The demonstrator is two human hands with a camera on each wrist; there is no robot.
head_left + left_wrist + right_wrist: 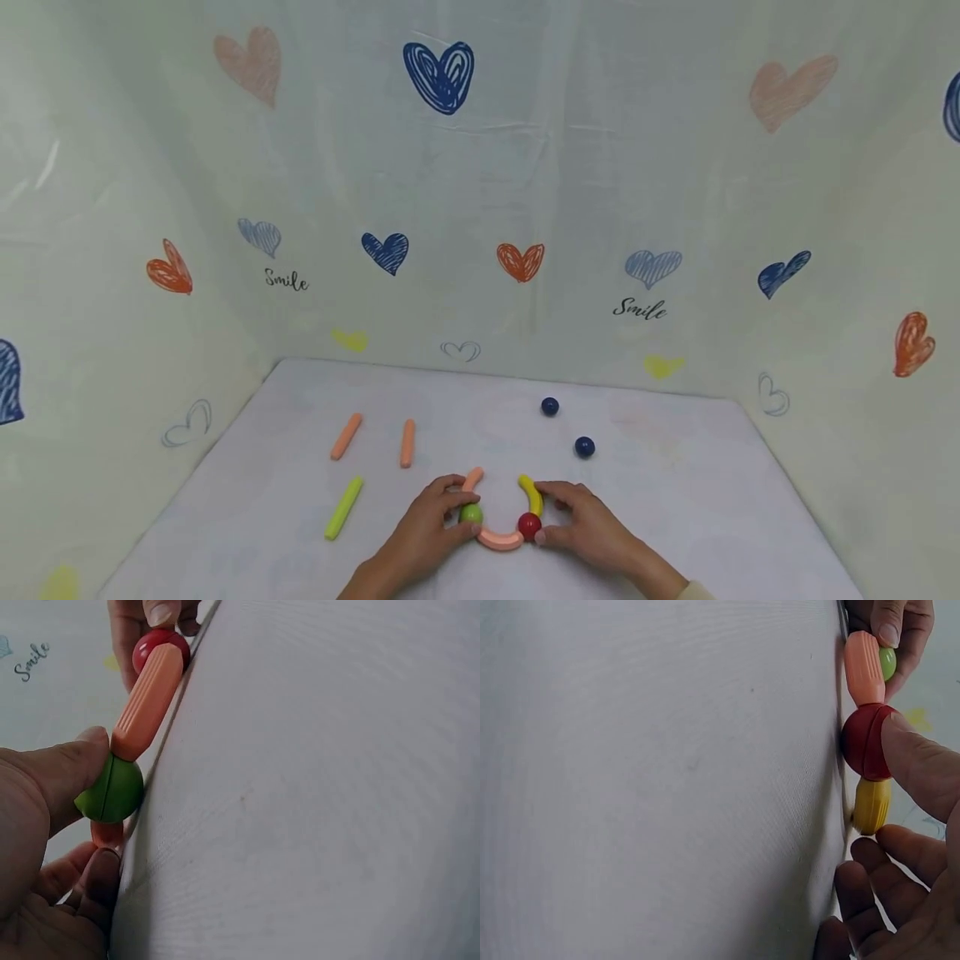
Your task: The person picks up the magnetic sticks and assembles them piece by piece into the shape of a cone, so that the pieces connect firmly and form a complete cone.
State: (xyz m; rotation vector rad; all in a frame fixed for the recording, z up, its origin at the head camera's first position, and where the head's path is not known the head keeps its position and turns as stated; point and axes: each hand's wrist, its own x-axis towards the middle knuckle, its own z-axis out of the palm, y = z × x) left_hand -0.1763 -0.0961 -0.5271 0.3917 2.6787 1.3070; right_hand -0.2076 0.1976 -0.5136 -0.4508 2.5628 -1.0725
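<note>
A U-shaped chain of toy sticks and balls lies on the white table in the head view. Its bottom is a curved orange stick (500,542) joining a green ball (471,513) to a red ball (529,526). From the green ball rises a second curved orange stick (473,478), from the red ball a curved yellow stick (531,495). My left hand (423,527) holds the chain's left side, thumb on the green ball (112,791). With its thumb on the red ball (866,742), my right hand (592,527) grips the right side, fingers by the yellow stick (872,806).
Two straight orange sticks (347,436) and a yellow-green stick (344,508) lie to the left on the table (465,408). Two dark blue balls (585,447) sit to the back right. A curtain (570,192) printed with hearts surrounds the table's back and sides.
</note>
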